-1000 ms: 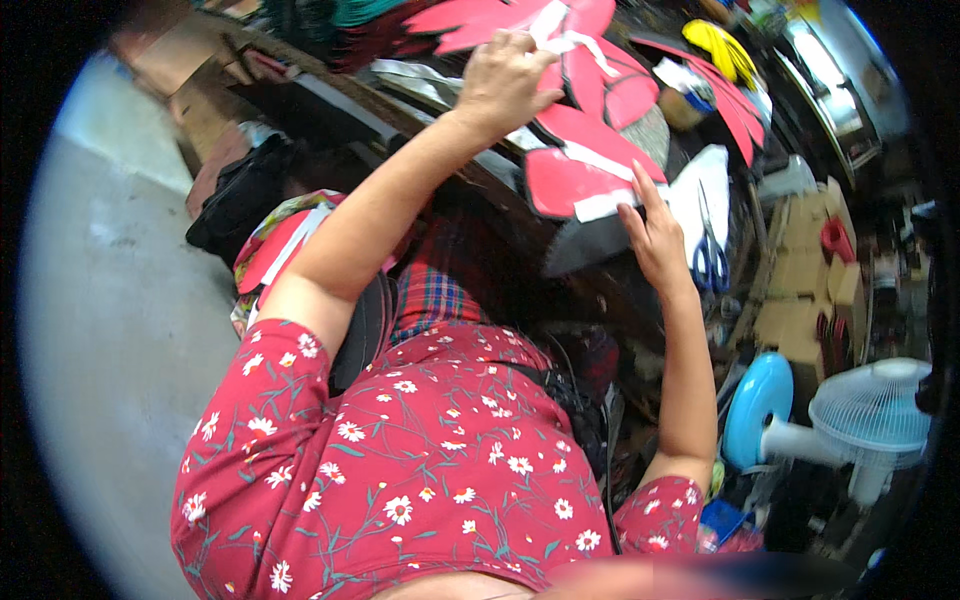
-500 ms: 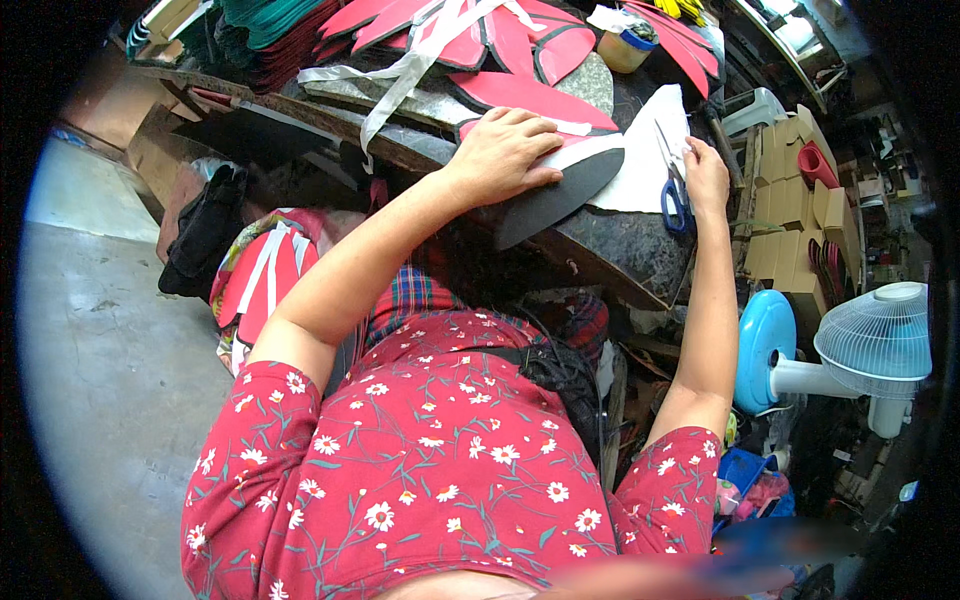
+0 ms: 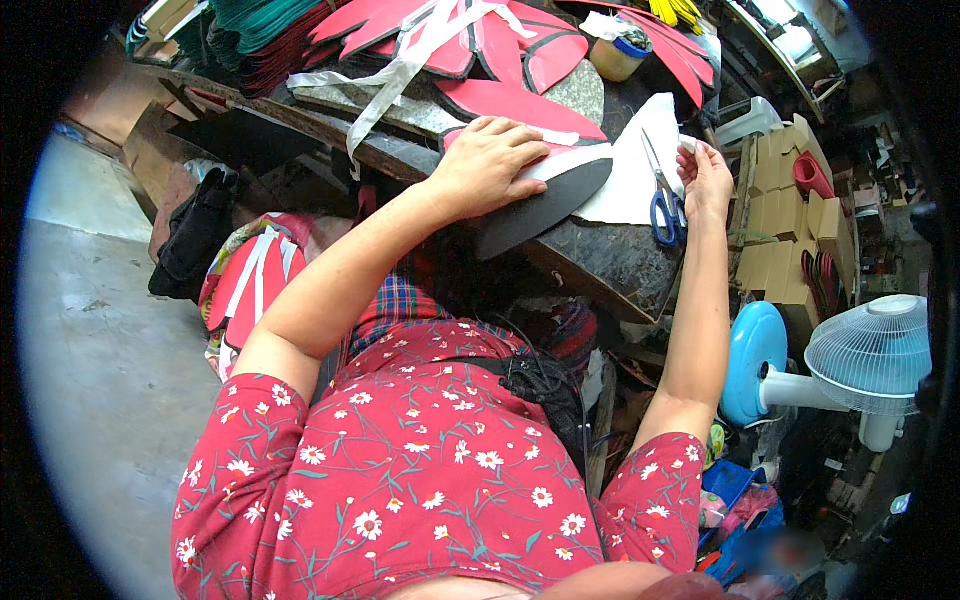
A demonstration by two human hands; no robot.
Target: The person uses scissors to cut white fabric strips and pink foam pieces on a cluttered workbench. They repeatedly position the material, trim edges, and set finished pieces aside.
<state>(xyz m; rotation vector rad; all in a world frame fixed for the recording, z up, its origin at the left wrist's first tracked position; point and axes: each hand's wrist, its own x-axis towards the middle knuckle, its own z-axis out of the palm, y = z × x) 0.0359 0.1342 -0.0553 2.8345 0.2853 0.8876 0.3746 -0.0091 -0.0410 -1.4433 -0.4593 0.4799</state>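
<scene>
My left hand (image 3: 492,168) lies over a pink sole-shaped piece (image 3: 560,158) with a white band on it, fingers extended and thumb apart. Under it, a black sole-shaped piece (image 3: 545,210) juts past the near edge of the table. To the right, my right hand (image 3: 706,182) is raised with its fingertips pinched on a small white scrap (image 3: 687,144); exactly what the scrap is cannot be made out. Beside that hand, scissors with blue handles (image 3: 668,215) lie on a white sheet (image 3: 625,165), blades pointing away from me.
Pink black-edged pieces (image 3: 500,50) and white strips (image 3: 405,68) are heaped at the back. A lidded jar (image 3: 617,62) stands behind the sheet. Green sheets (image 3: 235,30) are stacked far left. Cardboard boxes (image 3: 775,200) and a fan (image 3: 865,355) stand to the right.
My right hand has turned, its fingers now pinched on a small white scrap near the sheet's edge. My left hand stays on the pink piece. The whole view has shifted slightly.
</scene>
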